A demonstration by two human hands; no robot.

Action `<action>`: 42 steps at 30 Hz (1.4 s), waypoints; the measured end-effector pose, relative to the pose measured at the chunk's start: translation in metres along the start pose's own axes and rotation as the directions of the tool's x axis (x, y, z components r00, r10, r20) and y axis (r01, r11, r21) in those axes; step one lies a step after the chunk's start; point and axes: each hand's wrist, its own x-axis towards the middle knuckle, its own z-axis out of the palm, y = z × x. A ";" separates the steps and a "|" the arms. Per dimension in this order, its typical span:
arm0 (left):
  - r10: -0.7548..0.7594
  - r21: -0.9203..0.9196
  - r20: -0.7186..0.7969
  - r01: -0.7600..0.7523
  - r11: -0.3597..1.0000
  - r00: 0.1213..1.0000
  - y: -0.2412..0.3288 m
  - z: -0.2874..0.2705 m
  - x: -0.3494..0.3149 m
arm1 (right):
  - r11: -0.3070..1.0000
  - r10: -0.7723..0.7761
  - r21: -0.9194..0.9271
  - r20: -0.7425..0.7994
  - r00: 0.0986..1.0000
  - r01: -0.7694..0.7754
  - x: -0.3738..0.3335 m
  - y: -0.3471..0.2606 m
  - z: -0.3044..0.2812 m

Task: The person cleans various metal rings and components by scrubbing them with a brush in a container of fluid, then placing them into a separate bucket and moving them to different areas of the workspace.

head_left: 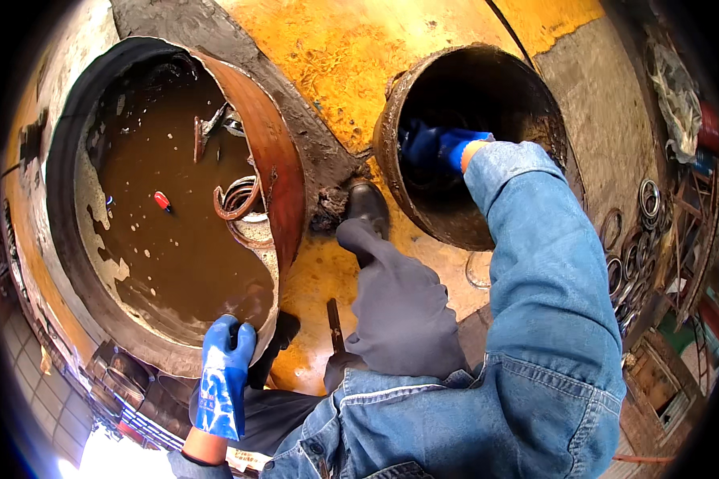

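Inside the smaller rusty pipe mouth point(471, 144) at the upper right, my right hand point(435, 152) was sunk past the wrist. Its blue glove showed against the dark, but the fingers were lost in shadow, so I could not tell whether they were spread or closed on anything. The denim sleeve point(535, 263) ran back from it toward the lower edge. My left hand point(224, 351), also in a blue glove, sat low at the left on the near rim of the big round opening point(284, 160), fingers bent over the edge; I could not tell how firmly they gripped. That opening held muddy brown water point(176, 247), with a small red object point(161, 201) floating in it and curved rusty metal strips point(236, 199) by its right wall. A dark grey glove point(399, 311) stood between the two arms, thumb up. Both openings were set in a worn yellow surface point(335, 64), and metal rings point(639, 239) lay well off to the right.
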 end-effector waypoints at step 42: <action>0.155 0.048 -0.132 -0.150 0.988 0.979 -0.013 0.001 0.005 | 0.791 0.201 0.481 -0.788 0.582 0.379 0.008 -0.154 -0.438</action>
